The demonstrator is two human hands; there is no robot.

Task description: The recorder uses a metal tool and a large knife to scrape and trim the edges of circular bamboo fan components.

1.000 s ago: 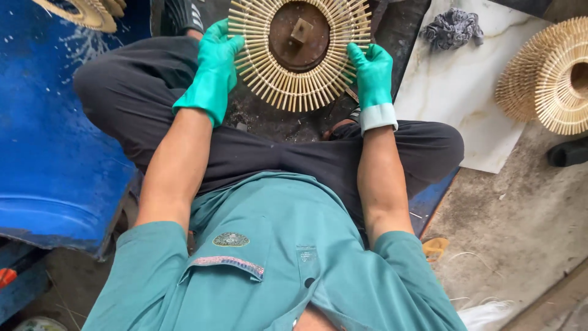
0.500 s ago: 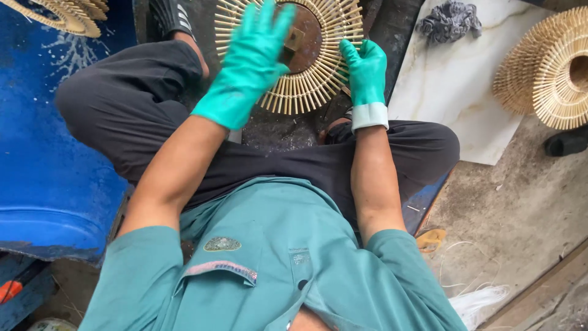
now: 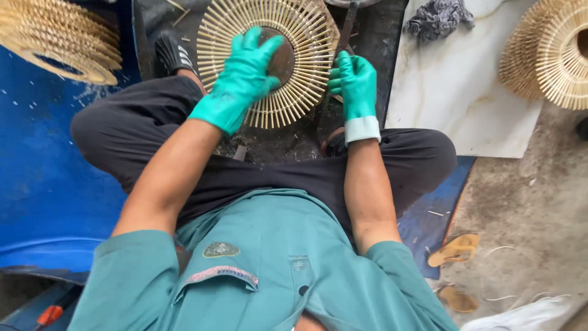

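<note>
Blue drum (image 3: 43, 184) fills the 9 o'clock side. White slab (image 3: 453, 92) lies at 2 o'clock, a grey rag (image 3: 438, 18) on its top edge. One stack of bamboo rings (image 3: 61, 40) sits on the drum at 10 o'clock; another stack (image 3: 548, 52) at 2 o'clock runs off frame.

The disc (image 3: 269, 58), bamboo spokes round a dark hub, sits at 12 o'clock on dark ground between my knees.

My left hand (image 3: 242, 79), green glove, lies flat on the disc, fingers spread over hub and the spokes on its 9 o'clock side. Pressing on it, not gripping.

My right hand (image 3: 355, 83), same glove, is at the disc's 3 o'clock edge, fingers curled against the spoke tips. Can't tell if they close on anything.

Yellow sandal (image 3: 456, 248) at 4 o'clock on the concrete.
</note>
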